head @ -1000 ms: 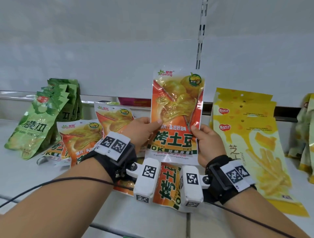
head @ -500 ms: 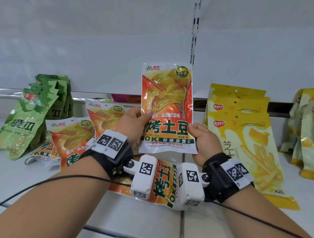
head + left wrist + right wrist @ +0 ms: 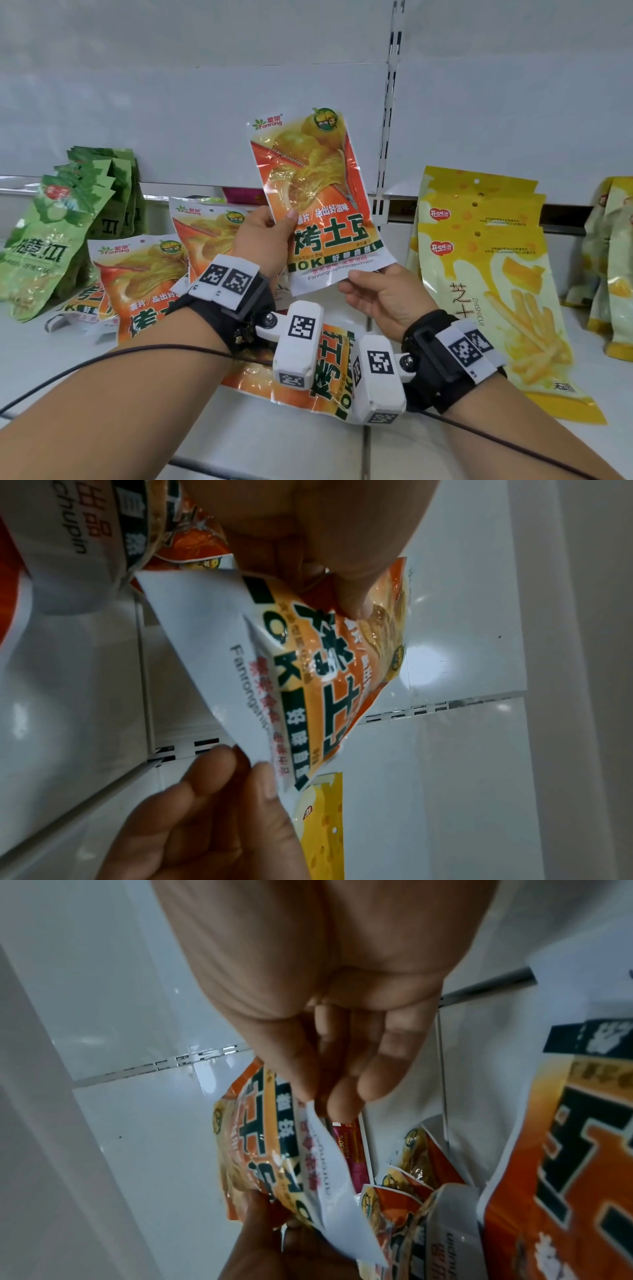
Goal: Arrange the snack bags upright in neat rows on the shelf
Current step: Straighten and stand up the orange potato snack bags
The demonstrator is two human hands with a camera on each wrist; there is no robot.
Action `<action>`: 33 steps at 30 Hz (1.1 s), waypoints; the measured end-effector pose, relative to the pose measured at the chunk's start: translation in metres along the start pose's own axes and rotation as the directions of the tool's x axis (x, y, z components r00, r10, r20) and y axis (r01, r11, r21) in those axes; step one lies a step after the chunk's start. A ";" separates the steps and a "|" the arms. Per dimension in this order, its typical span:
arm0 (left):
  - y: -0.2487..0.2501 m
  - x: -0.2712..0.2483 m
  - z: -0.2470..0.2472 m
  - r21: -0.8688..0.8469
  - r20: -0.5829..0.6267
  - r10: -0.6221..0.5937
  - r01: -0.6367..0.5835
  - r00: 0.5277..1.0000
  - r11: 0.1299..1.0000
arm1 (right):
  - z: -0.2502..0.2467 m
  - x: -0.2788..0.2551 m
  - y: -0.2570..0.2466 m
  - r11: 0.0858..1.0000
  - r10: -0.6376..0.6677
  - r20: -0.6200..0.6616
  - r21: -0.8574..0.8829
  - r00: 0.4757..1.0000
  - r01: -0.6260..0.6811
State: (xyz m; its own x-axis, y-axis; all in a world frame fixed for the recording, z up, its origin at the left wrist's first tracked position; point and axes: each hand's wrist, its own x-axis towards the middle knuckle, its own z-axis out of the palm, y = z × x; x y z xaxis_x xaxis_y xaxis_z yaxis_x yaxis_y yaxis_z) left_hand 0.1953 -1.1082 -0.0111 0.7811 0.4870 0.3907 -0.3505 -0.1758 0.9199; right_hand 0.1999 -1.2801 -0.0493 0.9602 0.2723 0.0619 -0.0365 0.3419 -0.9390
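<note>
Orange snack bag (image 3: 318,205) held above the shelf (image 3: 308,442), top tilted toward 11 o'clock — left hand (image 3: 263,240) pinches its side, right hand (image 3: 380,294) pinches its bottom edge.

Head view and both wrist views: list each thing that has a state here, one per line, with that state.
Held orange bag: lifted off the shelf, tilted, face toward the camera.
Left hand: grips the held bag's left edge.
Right hand: fingertips at the bag's bottom seam; grip unclear.
Orange bag under the wrists: lying flat.
Orange bags at left: leaning back, overlapping.
Green bags: leaning in a row.
Yellow bags: stacked, leaning back.
</note>
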 end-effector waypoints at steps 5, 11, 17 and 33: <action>-0.005 0.002 0.001 -0.075 0.050 -0.069 0.073 0.996 0.994 | 0.000 0.004 -0.005 0.997 -0.057 -0.041 -0.052 0.998 0.055; -0.006 0.003 -0.001 -0.005 -0.003 -0.033 0.033 0.999 0.999 | -0.005 0.006 -0.007 0.992 -0.097 -0.188 -0.096 0.977 0.080; 0.005 -0.006 0.003 -0.008 0.078 -0.010 0.010 0.997 1.000 | 0.001 0.001 -0.008 0.910 -0.275 -0.060 -0.337 0.960 0.240; 0.017 -0.014 0.019 -0.148 0.124 -0.065 0.083 0.990 0.986 | -0.001 0.005 -0.004 0.981 -0.195 -0.109 -0.035 0.975 0.192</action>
State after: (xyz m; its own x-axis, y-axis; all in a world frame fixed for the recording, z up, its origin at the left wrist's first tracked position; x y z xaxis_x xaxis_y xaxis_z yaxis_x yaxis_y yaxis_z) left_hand 0.1885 -1.1347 -0.0008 0.8603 0.3877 0.3311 -0.3566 -0.0065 0.9342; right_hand 0.2052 -1.2812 -0.0460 0.9732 0.1008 0.2065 0.1586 0.3561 -0.9209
